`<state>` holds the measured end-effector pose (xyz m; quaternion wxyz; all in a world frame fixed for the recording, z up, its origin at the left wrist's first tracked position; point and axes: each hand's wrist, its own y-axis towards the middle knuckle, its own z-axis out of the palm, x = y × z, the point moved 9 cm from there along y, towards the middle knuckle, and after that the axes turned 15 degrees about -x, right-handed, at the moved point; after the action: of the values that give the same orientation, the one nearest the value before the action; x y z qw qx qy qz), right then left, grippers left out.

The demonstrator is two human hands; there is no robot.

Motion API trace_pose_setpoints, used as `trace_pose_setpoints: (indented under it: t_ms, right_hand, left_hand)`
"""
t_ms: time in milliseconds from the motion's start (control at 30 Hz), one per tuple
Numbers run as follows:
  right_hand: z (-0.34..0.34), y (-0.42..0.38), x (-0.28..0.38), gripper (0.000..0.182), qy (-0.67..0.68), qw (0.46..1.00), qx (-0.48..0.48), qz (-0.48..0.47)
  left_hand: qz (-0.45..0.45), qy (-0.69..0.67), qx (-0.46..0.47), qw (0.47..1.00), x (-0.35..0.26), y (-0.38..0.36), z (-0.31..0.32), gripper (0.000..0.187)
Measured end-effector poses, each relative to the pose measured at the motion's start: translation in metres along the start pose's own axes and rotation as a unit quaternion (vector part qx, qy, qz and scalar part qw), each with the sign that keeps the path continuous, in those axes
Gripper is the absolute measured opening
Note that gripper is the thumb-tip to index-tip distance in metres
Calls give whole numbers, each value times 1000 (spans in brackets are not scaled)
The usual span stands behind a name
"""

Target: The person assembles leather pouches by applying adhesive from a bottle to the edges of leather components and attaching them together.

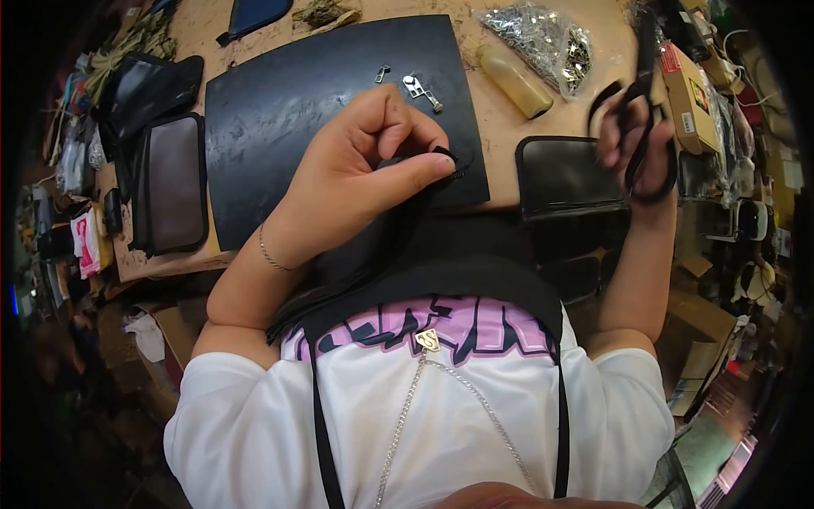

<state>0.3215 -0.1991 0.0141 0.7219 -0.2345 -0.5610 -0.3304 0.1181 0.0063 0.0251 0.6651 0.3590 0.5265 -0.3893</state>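
Note:
My left hand (373, 148) is above the lower right part of a black mat (288, 127), thumb and fingers pinched on the end of a black zipper (459, 175). Small teeth show along its edge, and most of it is hidden by the hand. Out to the right, my right hand (640, 148) is closed around the handles of black scissors (645, 68). Their blades point away from me, and motion blurs them slightly. Two metal zipper sliders, a larger one (414, 86) and a smaller one (381, 74), lie on the mat beyond my left hand.
A clear bag of metal sliders (534, 42) lies at the back, beside a yellowish bottle (514, 81). Black pouches rest on the right (564, 174) and a stack of dark pouches (174, 182) on the left. A cardboard box (685, 97) stands at the right edge.

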Motion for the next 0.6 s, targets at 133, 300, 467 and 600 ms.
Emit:
trace_pose_setpoints:
  t_ms: [133,300,467,600]
  right_hand:
    - [63,-59,-28,56,-179,966,77,171]
    - [79,-73,-40,81,-264,932,175,179]
    - [78,-72,-40,73,-293,924,176,172]
    - [78,-71,-43,67,-296,925,172,165]
  left_hand:
    - [5,4,-10,1000,2,1,-2,38]
    - [4,2,-41,999,1,3,-11,40]
    - [-6,-7,-47,999,3,3,-12,40]
    - [-9,-14,-52,999,4,4,-12,41]
